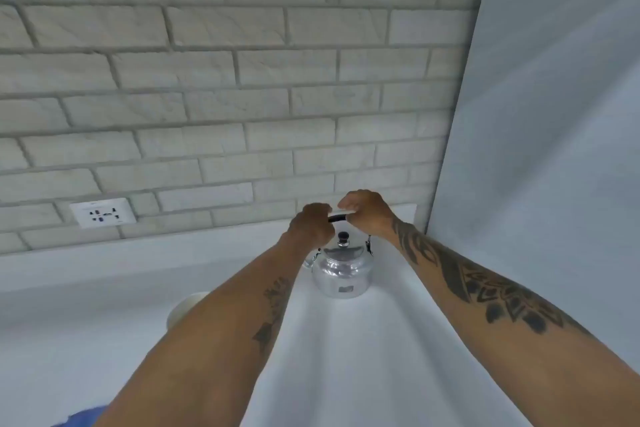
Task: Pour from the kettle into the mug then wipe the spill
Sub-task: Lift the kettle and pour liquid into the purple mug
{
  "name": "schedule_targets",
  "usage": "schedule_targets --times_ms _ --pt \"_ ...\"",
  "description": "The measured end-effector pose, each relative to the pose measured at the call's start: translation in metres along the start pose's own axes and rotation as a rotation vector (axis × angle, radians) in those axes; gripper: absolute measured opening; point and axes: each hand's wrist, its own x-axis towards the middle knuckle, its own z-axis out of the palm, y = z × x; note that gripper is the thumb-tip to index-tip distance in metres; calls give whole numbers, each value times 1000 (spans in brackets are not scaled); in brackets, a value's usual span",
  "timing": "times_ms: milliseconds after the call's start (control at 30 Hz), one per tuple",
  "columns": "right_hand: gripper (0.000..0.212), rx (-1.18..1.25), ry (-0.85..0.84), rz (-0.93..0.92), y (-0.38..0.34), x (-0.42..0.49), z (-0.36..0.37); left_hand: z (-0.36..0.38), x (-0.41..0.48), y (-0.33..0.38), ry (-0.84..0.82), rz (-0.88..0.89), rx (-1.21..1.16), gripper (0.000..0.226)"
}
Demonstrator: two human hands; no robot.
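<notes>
Against the brick wall (242,80), at the far edge of the white counter (346,357), sits the kettle (343,274) — small, shiny metal, black knob on the lid, dark bail handle (337,218) arched over the top. Both hands are on that handle: left hand (311,227) curled round the kettle's left half of the bail, fingers clenched over it; right hand (365,213) wrapped on the right half, fingers closed too. Only a short bit of black handle shows between the fists. Kettle base looks to be resting on the counter, so I'd judge this as the grip-and-lift stage, nothing poured yet.

Mug (183,308) — a pale rim, mostly hidden behind the left forearm — lies nearer the person than the kettle and off to its left. Spout appears to poke out on the kettle's left side, i.e. toward the mug, though the wrist partly covers it.

To do this bit well: lift straight up, keep the bail centred so the body doesn't swing, carry it back toward the mug w/ the spout leading. Prob. best to free one hand to steady the lid or mug before tilting. Tilt slowly, spout low over the rim. No cloth visible near the kettle; a blue patch (83,418) at the frame's bottom edge can't be identified. Wall socket (103,212) sits well left of the kettle, so keep drips away from it.
</notes>
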Motion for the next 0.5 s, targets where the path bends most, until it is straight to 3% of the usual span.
schedule_targets --times_ms 133,367,500 --pt "46 -75 -43 26 1 2 2 11 4 -3 -60 7 98 43" --pt "54 -188 -133 60 15 17 14 21 23 -14 -54 21 40 56" --pt "45 -193 -125 65 26 23 24 31 31 -17 -30 45 10 51"
